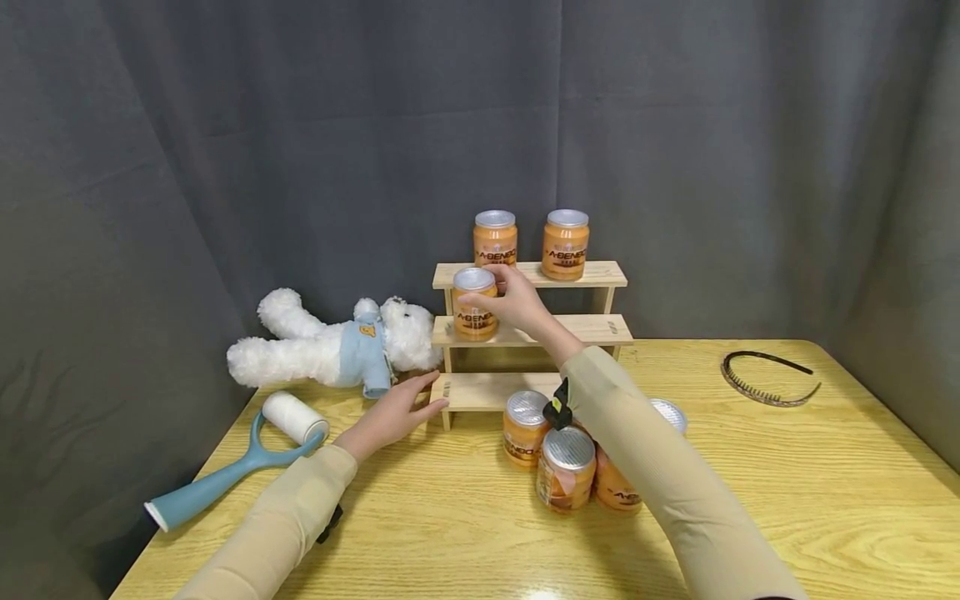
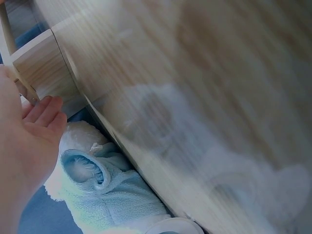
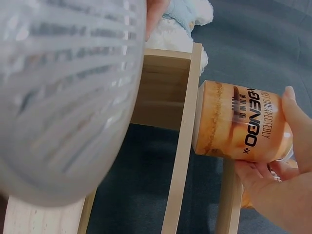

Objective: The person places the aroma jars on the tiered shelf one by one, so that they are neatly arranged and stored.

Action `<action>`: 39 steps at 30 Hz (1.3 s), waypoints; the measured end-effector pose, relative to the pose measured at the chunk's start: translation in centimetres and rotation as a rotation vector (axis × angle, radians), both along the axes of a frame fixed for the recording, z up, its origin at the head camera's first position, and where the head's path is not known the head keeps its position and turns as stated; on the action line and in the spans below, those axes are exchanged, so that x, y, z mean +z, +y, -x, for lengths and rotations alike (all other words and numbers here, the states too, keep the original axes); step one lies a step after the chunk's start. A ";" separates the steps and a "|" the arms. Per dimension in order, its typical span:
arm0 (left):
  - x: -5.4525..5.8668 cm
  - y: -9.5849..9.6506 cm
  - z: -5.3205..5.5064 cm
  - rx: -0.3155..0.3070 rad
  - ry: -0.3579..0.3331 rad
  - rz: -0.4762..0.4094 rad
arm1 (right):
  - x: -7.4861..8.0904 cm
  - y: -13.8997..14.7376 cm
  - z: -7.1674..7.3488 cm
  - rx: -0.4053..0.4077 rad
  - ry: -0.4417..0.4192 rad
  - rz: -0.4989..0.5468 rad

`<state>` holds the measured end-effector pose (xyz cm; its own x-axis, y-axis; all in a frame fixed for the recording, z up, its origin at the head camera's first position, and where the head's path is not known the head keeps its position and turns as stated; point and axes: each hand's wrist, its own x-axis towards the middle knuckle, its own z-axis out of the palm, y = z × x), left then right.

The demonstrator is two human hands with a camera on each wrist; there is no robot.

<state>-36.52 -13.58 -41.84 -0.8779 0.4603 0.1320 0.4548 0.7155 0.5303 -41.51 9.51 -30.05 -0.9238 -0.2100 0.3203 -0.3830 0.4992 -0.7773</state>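
At the left end of the middle tier of a three-tier wooden display stand (image 1: pixel 498 391), the right hand (image 1: pixel 519 303) grasps an orange A-BENBO jar (image 1: pixel 474 327), thumb and fingers wrapped about its side. The jar is upright, silver lid on top, and its base appears to meet the board. The left hand (image 1: pixel 390 417) holds nothing; its fingers reach out loosely to the left end of the bottom tier, though whether they touch it I cannot tell. On the top tier stand two matching jars, the left one (image 1: pixel 495 235) just behind the grasped jar, the right one (image 1: pixel 566 247) set apart from it. In front of the stand, more jars (image 1: pixel 567 477) cluster on the wooden table (image 1: pixel 825 508), partly hidden by the right sleeve (image 1: pixel 667 471). Left of the stand lies a white plush toy (image 1: pixel 363 354) in a blue top, its head nearest the tiers. A blue-handled lint roller (image 1: pixel 217 483) rests nearer the left sleeve (image 1: pixel 281 517); far right lies a toothed headband (image 1: pixel 756 396).
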 end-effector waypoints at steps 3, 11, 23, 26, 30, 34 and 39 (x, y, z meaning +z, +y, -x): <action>0.0 0.0 0.0 0.000 0.008 0.000 | 0.0 -0.1 0.0 -0.007 0.000 -0.005; -0.1 -0.1 0.0 -0.002 0.007 0.002 | 0.0 -0.2 -0.1 -0.015 0.005 -0.005; -0.2 -0.2 0.3 -0.008 0.007 0.007 | 0.0 -0.5 -0.7 -0.076 -0.018 0.048; -0.3 -0.1 0.3 -0.010 0.009 0.005 | -0.1 -0.4 -0.8 -0.086 0.017 0.035; -0.2 -0.1 0.2 -0.006 0.013 0.004 | -0.2 -0.3 -1.0 -0.066 0.050 0.006; -0.2 -0.1 0.2 -0.009 0.005 -0.001 | -0.3 0.2 -1.3 -0.046 0.050 -0.024; -0.3 -0.1 0.2 -0.004 -0.002 -0.003 | -0.4 1.1 -2.3 -0.040 0.031 -0.046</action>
<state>-36.71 -13.65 -42.13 -0.8763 0.4636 0.1310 0.4565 0.7121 0.5333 -39.21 10.65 -30.46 -0.9212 -0.1887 0.3402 -0.3862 0.5493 -0.7411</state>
